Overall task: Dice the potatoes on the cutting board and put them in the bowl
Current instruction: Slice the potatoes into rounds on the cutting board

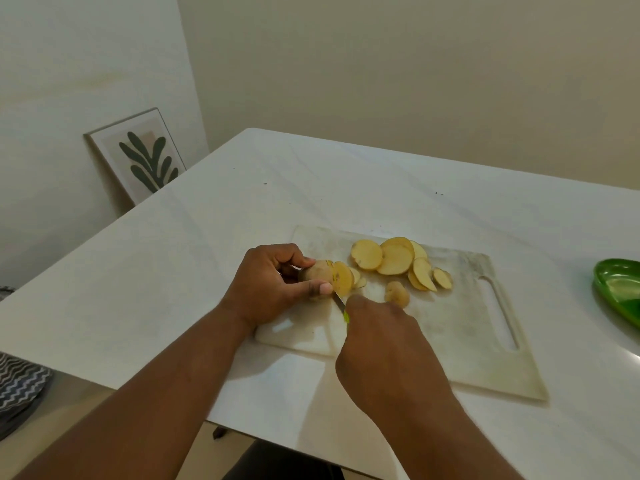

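On the cutting board (460, 327), left hand (273, 285) grips the potato (317, 271), right hand (384, 344) clenched on the knife (341, 304) mid-slice: curl fingertips back, cut straight down, bowl (620, 289) waits right on the worktop (207, 244).

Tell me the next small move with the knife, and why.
Probably press the knife down to finish this slice: the right hand has its blade against the potato that the left hand steadies, a cut slice leaning beside it.
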### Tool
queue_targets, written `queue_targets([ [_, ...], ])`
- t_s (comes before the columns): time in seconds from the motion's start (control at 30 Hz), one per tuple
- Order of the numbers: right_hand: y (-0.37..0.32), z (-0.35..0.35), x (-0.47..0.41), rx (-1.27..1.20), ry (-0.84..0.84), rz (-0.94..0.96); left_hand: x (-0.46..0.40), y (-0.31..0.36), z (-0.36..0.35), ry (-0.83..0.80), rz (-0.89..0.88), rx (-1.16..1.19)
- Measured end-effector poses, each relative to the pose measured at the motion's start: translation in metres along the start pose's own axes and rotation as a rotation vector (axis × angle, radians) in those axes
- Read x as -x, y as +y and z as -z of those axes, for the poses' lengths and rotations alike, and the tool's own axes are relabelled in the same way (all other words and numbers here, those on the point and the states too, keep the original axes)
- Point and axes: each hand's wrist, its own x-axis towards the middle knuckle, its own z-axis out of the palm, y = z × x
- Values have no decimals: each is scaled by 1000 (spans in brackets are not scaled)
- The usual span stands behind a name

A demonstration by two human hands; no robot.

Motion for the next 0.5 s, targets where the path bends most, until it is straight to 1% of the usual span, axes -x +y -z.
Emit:
queue_targets([
  [0.23, 12, 12, 30, 25, 16, -42, 0, 1, 0, 5, 11, 15],
  [0.4, 10, 28, 26, 25, 164, -33, 2, 5, -1, 8, 56, 5],
  [0.5, 6, 26, 17, 19, 189, -21, 2, 4, 0, 0, 56, -20],
])
